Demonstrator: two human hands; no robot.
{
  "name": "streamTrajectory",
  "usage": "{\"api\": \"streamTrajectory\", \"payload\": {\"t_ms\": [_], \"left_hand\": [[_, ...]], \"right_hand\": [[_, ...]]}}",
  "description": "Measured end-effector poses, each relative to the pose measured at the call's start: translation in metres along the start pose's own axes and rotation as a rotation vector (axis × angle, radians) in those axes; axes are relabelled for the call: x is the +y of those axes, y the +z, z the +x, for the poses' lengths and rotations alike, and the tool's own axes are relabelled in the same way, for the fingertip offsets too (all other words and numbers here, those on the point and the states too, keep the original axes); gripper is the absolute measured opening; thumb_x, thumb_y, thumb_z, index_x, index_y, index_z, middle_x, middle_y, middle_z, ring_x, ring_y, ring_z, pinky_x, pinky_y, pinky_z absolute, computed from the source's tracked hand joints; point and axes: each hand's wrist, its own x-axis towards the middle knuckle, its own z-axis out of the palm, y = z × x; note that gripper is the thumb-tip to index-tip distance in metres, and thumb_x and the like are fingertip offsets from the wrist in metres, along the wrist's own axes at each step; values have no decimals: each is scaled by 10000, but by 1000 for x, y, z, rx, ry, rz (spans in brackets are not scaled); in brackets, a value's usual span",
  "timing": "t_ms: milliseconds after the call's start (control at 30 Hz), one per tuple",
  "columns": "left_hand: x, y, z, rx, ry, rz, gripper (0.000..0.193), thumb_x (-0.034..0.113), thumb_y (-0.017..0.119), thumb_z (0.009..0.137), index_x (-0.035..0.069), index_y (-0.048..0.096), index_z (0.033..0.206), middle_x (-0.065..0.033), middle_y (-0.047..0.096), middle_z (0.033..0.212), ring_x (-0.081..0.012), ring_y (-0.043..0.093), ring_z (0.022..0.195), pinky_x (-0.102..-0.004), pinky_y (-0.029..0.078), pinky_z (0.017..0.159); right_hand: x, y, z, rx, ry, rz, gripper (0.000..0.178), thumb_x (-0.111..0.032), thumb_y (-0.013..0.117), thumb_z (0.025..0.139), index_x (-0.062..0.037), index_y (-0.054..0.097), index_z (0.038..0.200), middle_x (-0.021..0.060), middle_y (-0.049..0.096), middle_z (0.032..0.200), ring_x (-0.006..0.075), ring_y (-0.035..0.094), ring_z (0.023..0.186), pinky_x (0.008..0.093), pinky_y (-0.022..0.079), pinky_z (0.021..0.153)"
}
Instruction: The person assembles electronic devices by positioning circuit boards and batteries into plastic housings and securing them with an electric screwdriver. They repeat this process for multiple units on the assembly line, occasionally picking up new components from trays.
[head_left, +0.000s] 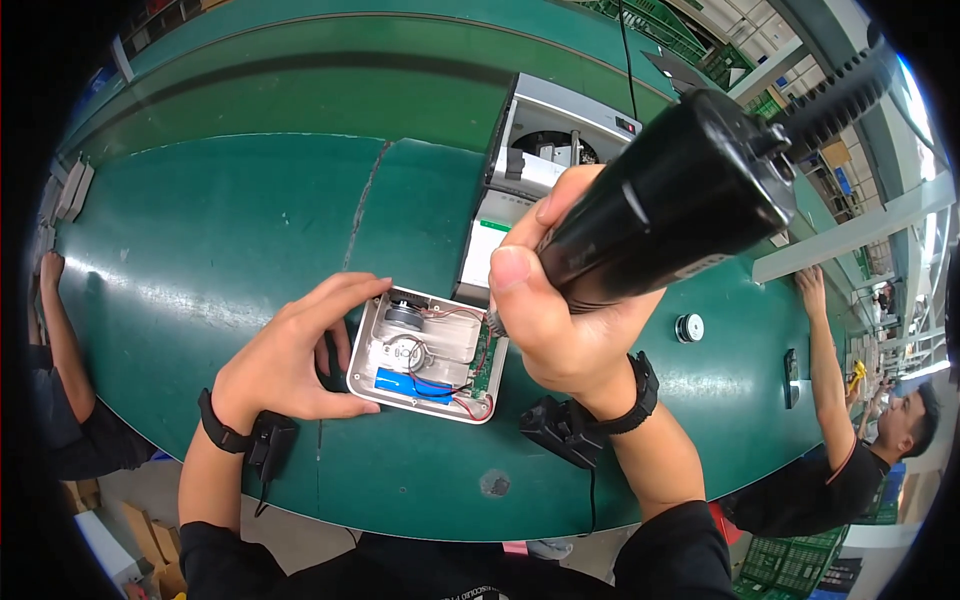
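My right hand (565,335) is wrapped round a thick black electric screwdriver (665,195), whose corded end tilts up and to the right. Its tip points down at the right side of an open white plastic housing (430,410); my hand partly hides the tip. My left hand (285,350) steadies the housing's left side, index finger at the upper corner and thumb at the lower one. Inside the housing lie a blue battery (413,386), a small round motor (404,316), red and black wires, and a green circuit board (485,368) along the right wall.
Behind my right hand stands a grey boxy machine (522,175) with an open top. A small white round part (688,328) and a dark slim object (791,378) lie rightward on the green bench (230,230). People work at both ends.
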Motion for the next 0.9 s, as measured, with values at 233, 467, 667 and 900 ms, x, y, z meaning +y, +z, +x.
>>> {"api": "streamTrajectory", "payload": {"t_ms": [233,467,667,900], "left_hand": [[2,0,0,-4,-24,0,1026,245,931,585,59,494,1495,-138,524,1447,-169,665,756,-282,551,600],[-2,2,2,3,-9,6,1026,246,932,582,63,497,1493,-128,529,1440,-168,660,751,-279,546,601],[0,2,1,12,-18,-13,1018,245,930,581,59,501,1486,-127,532,1435,-167,654,740,-280,542,593],[13,0,2,-20,-90,43,970,313,920,596,59,528,1446,-144,532,1430,-251,668,924,-331,573,721]], "right_hand": [[1,11,2,86,44,88,363,82,725,803,53,511,1096,26,557,729,88,533,577,239,432,519],[-1,13,6,-38,60,26,414,58,750,777,71,555,1142,51,624,818,95,583,653,253,483,597],[1,10,6,1,53,33,316,87,746,795,53,551,1042,22,592,729,82,546,567,242,445,527],[-21,-4,7,0,136,17,347,-54,741,897,-7,484,1125,51,585,725,114,556,551,260,464,513]]}}
